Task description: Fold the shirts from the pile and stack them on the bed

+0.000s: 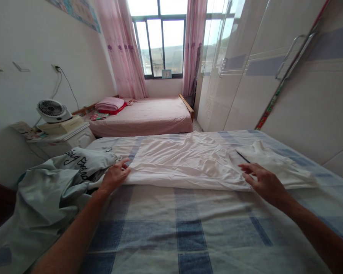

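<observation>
Left hand (114, 177) and right hand (264, 182) rest flat, fingers spread open, on folded white garment (185, 163) atop checked bed (188, 228).

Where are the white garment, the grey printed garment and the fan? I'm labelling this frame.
white garment (185, 163): head view, middle of its wrinkled cloth.
grey printed garment (82, 161): head view, on the black lettering.
fan (51, 109): head view, round front grille.
</observation>
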The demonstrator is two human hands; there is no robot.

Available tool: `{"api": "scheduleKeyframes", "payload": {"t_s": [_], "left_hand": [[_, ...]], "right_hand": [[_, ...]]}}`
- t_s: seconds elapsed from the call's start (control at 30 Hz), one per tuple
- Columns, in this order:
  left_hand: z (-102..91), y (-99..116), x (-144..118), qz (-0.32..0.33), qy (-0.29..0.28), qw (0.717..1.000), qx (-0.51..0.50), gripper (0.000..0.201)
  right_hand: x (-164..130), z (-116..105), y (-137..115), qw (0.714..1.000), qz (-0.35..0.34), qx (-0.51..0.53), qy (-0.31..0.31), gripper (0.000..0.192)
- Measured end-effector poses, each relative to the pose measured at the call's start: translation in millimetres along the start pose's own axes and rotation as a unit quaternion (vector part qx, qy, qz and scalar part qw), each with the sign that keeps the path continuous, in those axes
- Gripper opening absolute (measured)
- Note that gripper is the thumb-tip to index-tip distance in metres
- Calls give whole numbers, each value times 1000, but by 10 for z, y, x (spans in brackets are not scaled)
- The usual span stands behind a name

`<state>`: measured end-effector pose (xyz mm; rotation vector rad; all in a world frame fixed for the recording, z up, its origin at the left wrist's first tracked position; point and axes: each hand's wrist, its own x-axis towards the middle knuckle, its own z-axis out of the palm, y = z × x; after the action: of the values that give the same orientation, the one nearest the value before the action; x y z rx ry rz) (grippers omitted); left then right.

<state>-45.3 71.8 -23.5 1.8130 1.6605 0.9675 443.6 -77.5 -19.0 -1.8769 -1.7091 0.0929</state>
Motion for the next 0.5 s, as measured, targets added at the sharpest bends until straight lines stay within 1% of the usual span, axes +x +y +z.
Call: {"api": "scheduleKeyframes", "payload": {"t_s": [0.07, 0.1, 0.13, 0.17, 0.23, 0.33, 0.4, 0.5], "left_hand": [[33, 55, -27, 93, 47, 989, 104, 38], [48, 90, -30, 137, 54, 979, 142, 37], [61, 127, -19, 167, 46, 971, 162, 36], [69, 164, 9, 180, 32, 968, 175, 35], [75, 231, 126, 172, -8, 964, 202, 35], [82, 294, 416, 127, -66, 951, 275, 34], [115, 300, 635, 99, -82, 939, 320, 34], [230, 254, 928, 79, -80, 929, 351, 36]], "right_hand": [[108, 53, -199, 998, -47, 19, -28, 29], [161, 95, -287, 997, -64, 27, -42, 27], [212, 147, -363, 995, -73, 33, -52, 26], [259, 207, -425, 995, -75, 35, -57, 24], [335, 342, -506, 995, -72, 39, -57, 23], [398, 552, -529, 995, -63, 58, -40, 24], [411, 676, -485, 996, -42, 79, -30, 26], [410, 807, -361, 992, 22, 122, -34, 29]]}}
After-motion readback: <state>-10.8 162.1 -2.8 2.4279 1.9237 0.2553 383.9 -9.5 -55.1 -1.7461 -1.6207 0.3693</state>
